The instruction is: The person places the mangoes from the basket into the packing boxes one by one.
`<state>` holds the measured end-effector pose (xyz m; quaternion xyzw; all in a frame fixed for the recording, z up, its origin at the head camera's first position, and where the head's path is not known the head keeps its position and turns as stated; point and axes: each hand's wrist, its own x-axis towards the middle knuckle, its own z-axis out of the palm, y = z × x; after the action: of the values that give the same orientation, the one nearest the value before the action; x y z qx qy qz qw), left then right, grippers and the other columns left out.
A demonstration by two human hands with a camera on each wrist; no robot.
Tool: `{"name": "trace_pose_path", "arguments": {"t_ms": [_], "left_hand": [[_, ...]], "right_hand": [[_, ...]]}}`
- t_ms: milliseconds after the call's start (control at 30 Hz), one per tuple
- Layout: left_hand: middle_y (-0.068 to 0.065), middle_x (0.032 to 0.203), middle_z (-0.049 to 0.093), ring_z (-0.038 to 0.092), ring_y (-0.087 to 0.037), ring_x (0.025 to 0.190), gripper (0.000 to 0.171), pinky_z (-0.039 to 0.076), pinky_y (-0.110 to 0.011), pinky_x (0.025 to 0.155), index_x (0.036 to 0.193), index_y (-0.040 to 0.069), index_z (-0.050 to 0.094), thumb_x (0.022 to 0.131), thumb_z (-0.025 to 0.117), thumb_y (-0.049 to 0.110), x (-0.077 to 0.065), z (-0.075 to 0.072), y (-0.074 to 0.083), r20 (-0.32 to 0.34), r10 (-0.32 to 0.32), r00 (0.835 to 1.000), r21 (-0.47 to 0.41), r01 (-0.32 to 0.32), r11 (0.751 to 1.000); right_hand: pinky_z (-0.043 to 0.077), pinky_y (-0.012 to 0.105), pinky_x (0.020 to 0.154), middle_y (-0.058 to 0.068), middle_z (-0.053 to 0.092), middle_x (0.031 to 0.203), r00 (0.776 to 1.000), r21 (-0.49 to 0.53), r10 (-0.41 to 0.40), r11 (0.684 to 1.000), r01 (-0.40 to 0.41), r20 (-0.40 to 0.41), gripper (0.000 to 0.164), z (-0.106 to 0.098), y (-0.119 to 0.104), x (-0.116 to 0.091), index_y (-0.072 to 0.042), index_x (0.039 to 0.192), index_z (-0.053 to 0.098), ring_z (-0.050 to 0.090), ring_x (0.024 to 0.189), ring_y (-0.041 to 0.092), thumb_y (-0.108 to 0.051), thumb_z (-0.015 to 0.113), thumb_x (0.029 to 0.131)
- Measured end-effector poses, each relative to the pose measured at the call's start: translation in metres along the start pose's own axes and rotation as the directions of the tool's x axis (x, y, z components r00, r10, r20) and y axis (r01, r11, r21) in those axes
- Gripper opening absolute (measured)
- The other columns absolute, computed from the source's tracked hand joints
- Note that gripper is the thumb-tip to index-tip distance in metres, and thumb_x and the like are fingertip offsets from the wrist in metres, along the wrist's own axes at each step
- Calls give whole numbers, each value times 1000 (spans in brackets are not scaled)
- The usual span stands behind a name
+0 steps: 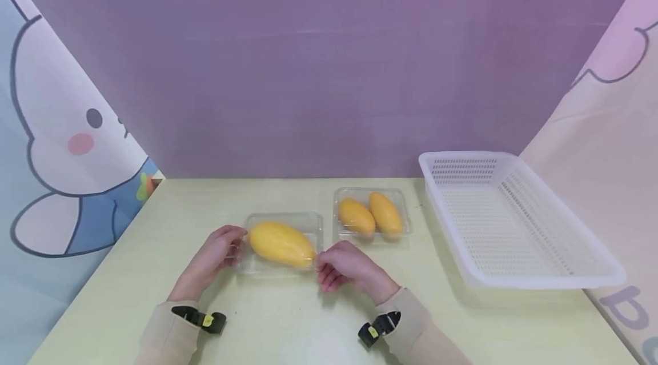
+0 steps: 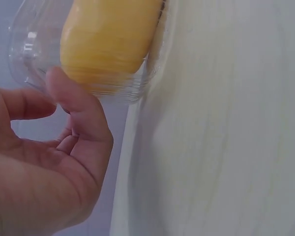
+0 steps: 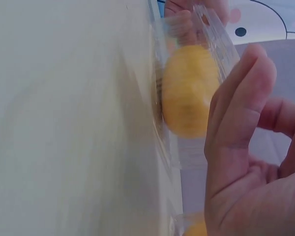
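Observation:
A clear plastic box (image 1: 303,222) stands on the table in front of me, holding one large yellow fruit (image 1: 281,243) that looks like a mango. At the box's left end, my left hand (image 1: 218,253) has its thumb and a finger at the edge, the other fingers curled. My right hand (image 1: 352,268) pinches at the near right corner, fingers bent under. In the left wrist view the fingertips of the left hand (image 2: 64,147) meet the box wall (image 2: 32,54). Bent fingers of the right hand (image 3: 246,132) overlap the box's side in the right wrist view, partly hiding it.
Behind and to the right sits a second clear box (image 1: 336,213) with two smaller orange-yellow mangoes (image 1: 385,213). A white perforated plastic basket (image 1: 514,228) stands at the right. A purple panel (image 1: 329,96) rises along the table's back edge, with cartoon-printed cloth on both sides.

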<state>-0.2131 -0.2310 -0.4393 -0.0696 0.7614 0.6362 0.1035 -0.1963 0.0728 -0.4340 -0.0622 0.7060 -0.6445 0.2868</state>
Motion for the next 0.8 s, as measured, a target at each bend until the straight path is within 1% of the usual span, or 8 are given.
{"name": "trace_pose_path", "arguments": {"t_ms": [133, 300, 367, 500, 633, 733, 800], "left_hand": [[-3, 79, 52, 51, -16, 67, 33, 47, -29, 61, 125, -5, 45, 106, 47, 22, 1, 1, 0, 3, -7, 1000, 7, 7, 1000], [-3, 78, 51, 52, -15, 65, 32, 49, -30, 62, 123, -5, 46, 106, 46, 22, 2, 3, -2, 6, -20, 1000, 11, 20, 1000], [-4, 78, 52, 54, -16, 66, 32, 50, -30, 62, 124, -6, 46, 106, 45, 20, 0, 2, -2, 2, -20, 1000, 19, 20, 1000], [-8, 83, 55, 55, -18, 69, 34, 51, -31, 63, 128, -8, 43, 106, 43, 18, -5, 1, 0, 17, -10, 1000, 47, 9, 999], [-11, 86, 55, 55, -20, 71, 36, 52, -32, 64, 131, -8, 41, 101, 43, 11, -11, 0, 3, 35, -8, 999, 88, 5, 996], [-12, 85, 56, 56, -21, 73, 42, 53, -33, 65, 135, -6, 39, 95, 46, 7, -14, -1, 3, 56, -12, 998, 124, 5, 992], [-11, 84, 55, 56, -22, 73, 46, 53, -34, 67, 136, -6, 36, 94, 48, 7, -15, -1, 3, 72, -10, 997, 148, -1, 989]], "right_hand": [[53, 22, 47, 6, 63, 62, 999, 41, -8, 999, 9, -40, 17, 2, -1, 1, 11, 85, 64, 61, 49, 12, -5, 60, 87], [54, 22, 47, 6, 62, 62, 996, 81, -7, 997, 15, -93, 18, 4, -2, 4, 13, 88, 64, 62, 48, 12, -4, 58, 86], [54, 23, 48, 6, 63, 62, 994, 85, -7, 996, 16, -107, 19, 5, -2, 6, 14, 88, 64, 62, 48, 13, -4, 57, 85], [54, 23, 48, 7, 62, 63, 991, 86, -8, 996, 20, -134, 22, 6, -3, 7, 16, 90, 64, 63, 49, 14, -4, 56, 86], [54, 23, 48, 7, 62, 63, 989, 90, -14, 996, 27, -144, 24, 6, -3, 9, 17, 91, 63, 63, 49, 14, -4, 55, 86], [54, 23, 47, 6, 62, 62, 988, 89, -11, 996, 24, -152, 24, 7, -3, 10, 18, 91, 63, 63, 49, 14, -4, 55, 85], [54, 23, 47, 6, 62, 62, 988, 85, -7, 996, 21, -155, 24, 8, -3, 11, 18, 91, 63, 63, 48, 14, -4, 54, 84]]}}
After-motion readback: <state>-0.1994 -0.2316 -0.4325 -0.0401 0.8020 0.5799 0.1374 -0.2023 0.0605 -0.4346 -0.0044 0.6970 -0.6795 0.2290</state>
